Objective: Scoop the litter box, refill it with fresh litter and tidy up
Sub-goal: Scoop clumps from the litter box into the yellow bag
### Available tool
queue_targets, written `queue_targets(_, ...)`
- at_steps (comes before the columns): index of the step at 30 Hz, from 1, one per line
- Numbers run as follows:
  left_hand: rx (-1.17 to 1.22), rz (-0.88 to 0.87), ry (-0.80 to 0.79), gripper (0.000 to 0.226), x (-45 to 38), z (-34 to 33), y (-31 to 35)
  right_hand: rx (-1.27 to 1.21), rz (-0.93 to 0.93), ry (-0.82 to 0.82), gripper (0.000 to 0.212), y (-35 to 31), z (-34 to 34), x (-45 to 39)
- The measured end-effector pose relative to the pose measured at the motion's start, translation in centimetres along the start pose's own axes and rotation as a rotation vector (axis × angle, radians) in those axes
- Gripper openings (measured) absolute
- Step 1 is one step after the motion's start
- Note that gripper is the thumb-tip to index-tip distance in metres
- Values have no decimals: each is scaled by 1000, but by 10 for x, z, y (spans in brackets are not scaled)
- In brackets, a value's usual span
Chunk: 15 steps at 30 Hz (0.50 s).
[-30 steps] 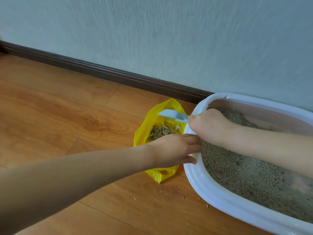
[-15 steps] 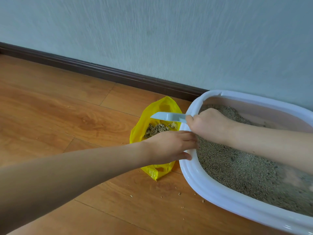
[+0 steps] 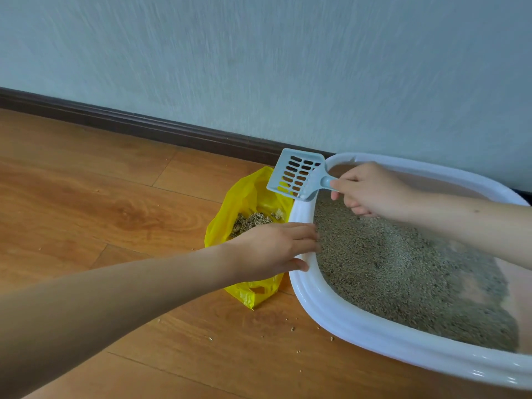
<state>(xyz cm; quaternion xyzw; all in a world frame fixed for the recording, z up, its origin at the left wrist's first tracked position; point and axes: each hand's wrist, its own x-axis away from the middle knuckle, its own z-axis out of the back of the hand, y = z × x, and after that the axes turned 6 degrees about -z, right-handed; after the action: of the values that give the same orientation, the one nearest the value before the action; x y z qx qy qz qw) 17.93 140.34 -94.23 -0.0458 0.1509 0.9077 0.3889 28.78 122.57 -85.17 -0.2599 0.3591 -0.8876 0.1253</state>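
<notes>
1. Your right hand (image 3: 371,191) pinches the handle of the pale blue scoop (image 3: 296,177), thumb and forefinger closed on it; the other fingers curl underneath. The slotted head sticks out beyond your fingertips, away from the palm, above the rim of the litter box (image 3: 305,289) and partly above the yellow bag (image 3: 247,197).

2. Your left hand (image 3: 276,249) rests on the box rim with the fingers straight and close together, their tips reaching over the inner edge toward the litter (image 3: 403,269) and the thumb lying on the rim. It grips nothing.

3. The scoop's long axis runs from your pinch up and out to the far left. The head is tilted so its open face is toward you, and the slots look empty.

4. What could go wrong: the bag mouth sits just below your left wrist, slack and pressed against the box wall. If that hand lifts, the mouth may fold shut, and the next load would fall on the floor (image 3: 115,226), where stray grains (image 3: 292,329) already lie.

5. A two-finger pinch is light. With a heavy clump the head could twist and spill before it passes your left fingers.

6. Litter is thin near your right forearm, where the pink floor shows, so I judge scooping well along and the refill not begun.
</notes>
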Motion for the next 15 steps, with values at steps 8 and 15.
queue_targets(8, -30, -11, 3, 45, 1, -3, -2, 303, -98, 42, 35, 79, 66, 31)
queue_targets(15, -20, 11, -1, 49, 1, -3, -1, 869, -23, 8, 41, 101, 83, 54)
